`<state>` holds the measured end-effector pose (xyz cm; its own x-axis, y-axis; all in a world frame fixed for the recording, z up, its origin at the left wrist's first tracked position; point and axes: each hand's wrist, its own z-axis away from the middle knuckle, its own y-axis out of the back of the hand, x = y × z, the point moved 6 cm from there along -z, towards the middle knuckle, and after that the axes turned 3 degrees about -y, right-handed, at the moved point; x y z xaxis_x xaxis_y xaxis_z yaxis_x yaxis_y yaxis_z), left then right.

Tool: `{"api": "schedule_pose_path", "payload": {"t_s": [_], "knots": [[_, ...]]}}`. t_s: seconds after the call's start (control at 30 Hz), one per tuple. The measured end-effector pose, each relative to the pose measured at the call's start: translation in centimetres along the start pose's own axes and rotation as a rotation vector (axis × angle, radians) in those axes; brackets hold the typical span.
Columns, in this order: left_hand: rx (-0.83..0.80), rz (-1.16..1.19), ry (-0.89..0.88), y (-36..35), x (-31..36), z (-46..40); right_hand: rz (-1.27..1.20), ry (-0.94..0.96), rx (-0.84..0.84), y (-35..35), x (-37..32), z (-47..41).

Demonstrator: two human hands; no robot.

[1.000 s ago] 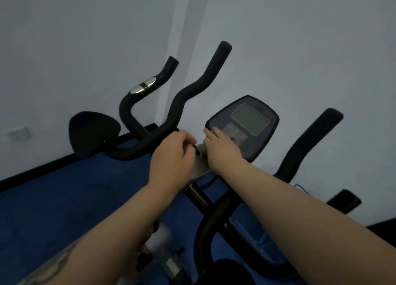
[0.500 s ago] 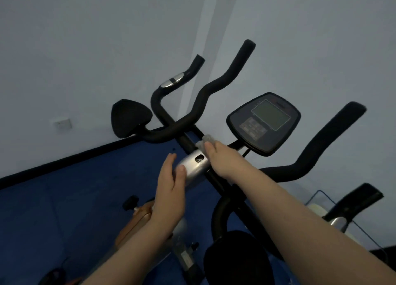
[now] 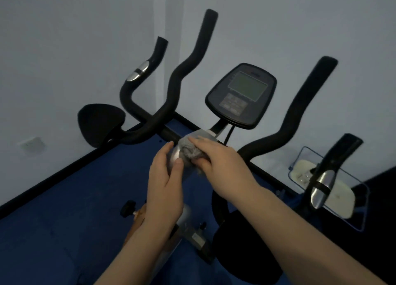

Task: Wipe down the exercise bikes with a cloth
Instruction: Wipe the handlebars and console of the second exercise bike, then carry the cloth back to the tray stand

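Two bikes: nearer exercise bike (image 3: 218,201) under both hands, further bike's handlebar (image 3: 147,70) and black saddle (image 3: 100,124) behind it at left.
Change from half a second back: grey cloth (image 3: 190,150) now in plain sight, bunched on the silver stem clamp (image 3: 174,156); before, only a scrap of it visible at the fingertips; left hand closer in against the clamp.
Console (image 3: 241,96): dark, tilted, grey screen above a keypad; markings too blurred to read.
Handlebar (image 3: 295,115): black foam, both horns up, silver pulse plate (image 3: 321,186) on the right grip.
Clear tray (image 3: 334,190): on the blue floor at right, pale flat item inside, partly behind the grip; not identifiable.
Right hand (image 3: 220,164): fingers curled, pressing the cloth onto the clamp.
Left hand (image 3: 165,181): fingers extended, thumb and fingertips touching the clamp's left side, holding nothing.
Wall socket (image 3: 32,144): low on the left wall.
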<state>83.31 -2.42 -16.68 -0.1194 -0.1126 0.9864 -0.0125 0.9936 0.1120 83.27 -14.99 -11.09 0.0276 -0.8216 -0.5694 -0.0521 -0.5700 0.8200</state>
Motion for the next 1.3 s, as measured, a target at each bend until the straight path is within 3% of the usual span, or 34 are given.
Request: {"api": "schedule_pose_path", "payload": {"t_s": [0.3, 0.57, 0.77, 0.9, 1.1, 1.3], "knots": [[-0.221, 0.053, -0.204, -6.4, 8.8, 3.7, -0.131, -0.057, 0.277, 9.0, 2.6, 9.8], [-0.524, -0.006, -0.371, -20.5, 13.5, 17.3, -0.099, -0.247, 0.41, 16.6, 12.6, 26.6], [-0.711, -0.153, -0.261, -29.3, 7.9, 27.3, -0.075, -0.587, 0.359, 16.4, 24.0, 40.0], [-0.794, -0.317, -0.111, -32.2, 2.3, 31.0, -0.197, -0.736, 0.25, 12.9, 29.3, 44.5], [-0.875, -0.567, 0.017, -33.9, -3.1, 31.4, -0.202, -0.842, 0.116, 9.5, 33.8, 44.8], [-0.949, -0.617, 0.042, -37.9, -5.6, 27.9, -0.153, -0.945, 0.075, 9.4, 37.6, 41.3]]}}
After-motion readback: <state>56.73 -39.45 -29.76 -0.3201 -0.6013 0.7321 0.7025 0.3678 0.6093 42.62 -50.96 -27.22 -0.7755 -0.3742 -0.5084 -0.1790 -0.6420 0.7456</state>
